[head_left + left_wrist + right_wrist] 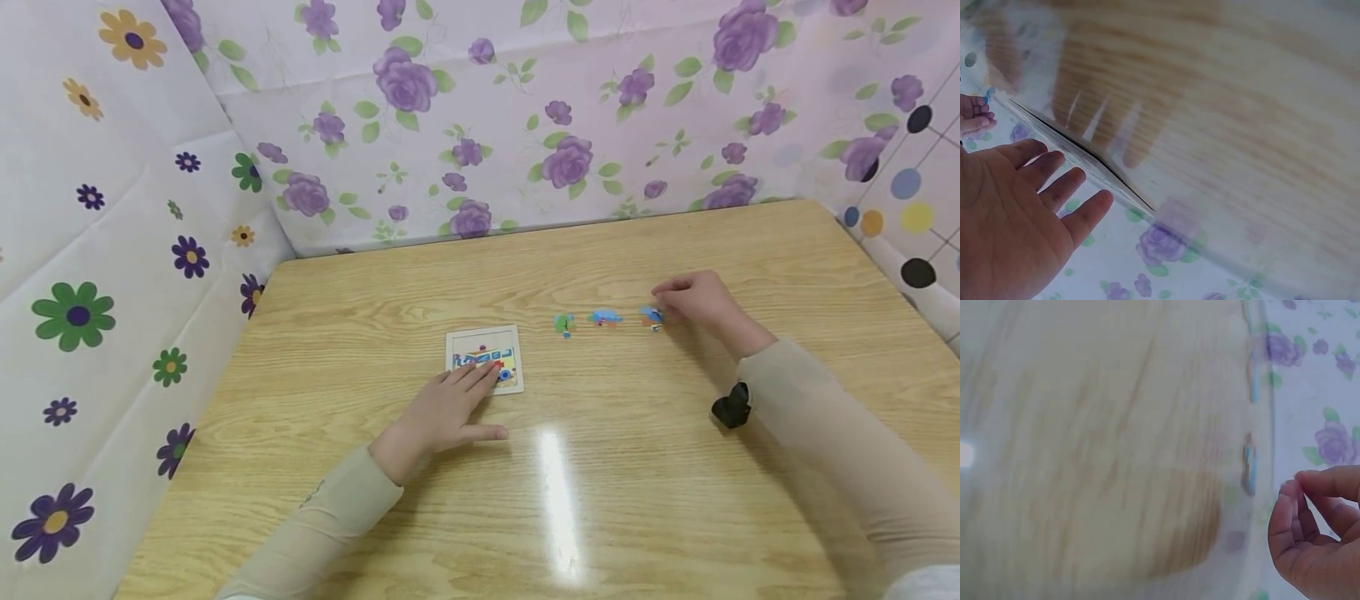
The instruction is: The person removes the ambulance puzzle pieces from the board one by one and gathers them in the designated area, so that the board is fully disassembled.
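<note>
A small white-framed picture puzzle [483,333] with a colourful vehicle picture lies on the table. The left hand [453,404] rests its outstretched fingers on its lower part, hiding some of the picture. In the left wrist view the fingers [1066,187] are spread over the puzzle's thin edge [1100,169]. To the right, loose puzzle pieces lie in a row: a green one [564,324], a blue one [606,317] and a blue-orange one [651,315]. The right hand [693,302] is just beside the last piece; its thumb and fingertips [1300,477] meet, with nothing visible between them.
The wood-grain table [360,308] is glossy and reflects light. A purple-flowered cloth [525,125] hangs along its back edge, another flowered cloth [127,275] along the left and a dotted one [911,200] at the right. A black device [731,407] sits on the right wrist.
</note>
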`<action>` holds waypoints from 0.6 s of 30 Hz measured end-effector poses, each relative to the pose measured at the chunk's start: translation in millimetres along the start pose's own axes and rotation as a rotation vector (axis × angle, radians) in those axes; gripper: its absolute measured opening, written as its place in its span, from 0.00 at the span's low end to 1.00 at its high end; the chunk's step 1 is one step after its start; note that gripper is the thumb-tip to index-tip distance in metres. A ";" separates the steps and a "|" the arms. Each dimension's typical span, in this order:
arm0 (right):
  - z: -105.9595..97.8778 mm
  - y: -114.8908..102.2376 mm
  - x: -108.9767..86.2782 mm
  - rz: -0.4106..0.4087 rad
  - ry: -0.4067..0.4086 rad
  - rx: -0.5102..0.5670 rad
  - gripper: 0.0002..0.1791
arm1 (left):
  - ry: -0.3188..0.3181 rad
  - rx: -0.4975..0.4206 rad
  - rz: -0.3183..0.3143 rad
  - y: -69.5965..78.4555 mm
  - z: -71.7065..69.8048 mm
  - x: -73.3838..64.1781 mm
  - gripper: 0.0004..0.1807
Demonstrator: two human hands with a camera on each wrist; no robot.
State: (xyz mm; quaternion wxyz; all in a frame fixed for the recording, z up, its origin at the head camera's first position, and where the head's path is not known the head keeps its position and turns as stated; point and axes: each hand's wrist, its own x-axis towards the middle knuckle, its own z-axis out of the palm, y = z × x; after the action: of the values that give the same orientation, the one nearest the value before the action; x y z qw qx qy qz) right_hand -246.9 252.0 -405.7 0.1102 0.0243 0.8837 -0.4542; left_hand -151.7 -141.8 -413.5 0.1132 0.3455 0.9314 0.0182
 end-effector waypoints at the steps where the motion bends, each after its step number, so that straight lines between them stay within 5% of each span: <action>1: 1.6 -2.2 -1.2 -0.011 0.007 -0.005 0.20 | 0.002 -0.004 -0.001 0.1 0.0 -0.6 0.60; 18: 37.2 -37.8 -7.7 -0.115 0.021 0.023 0.18 | -0.060 -0.094 -0.085 3.2 0.9 -12.1 0.47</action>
State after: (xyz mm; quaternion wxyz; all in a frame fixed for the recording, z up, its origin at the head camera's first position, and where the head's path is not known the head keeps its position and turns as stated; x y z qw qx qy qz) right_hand -238.4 200.2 -394.9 0.0746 -0.0204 0.8795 -0.4696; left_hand -140.5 -147.3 -411.6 0.1580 0.3001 0.9396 0.0468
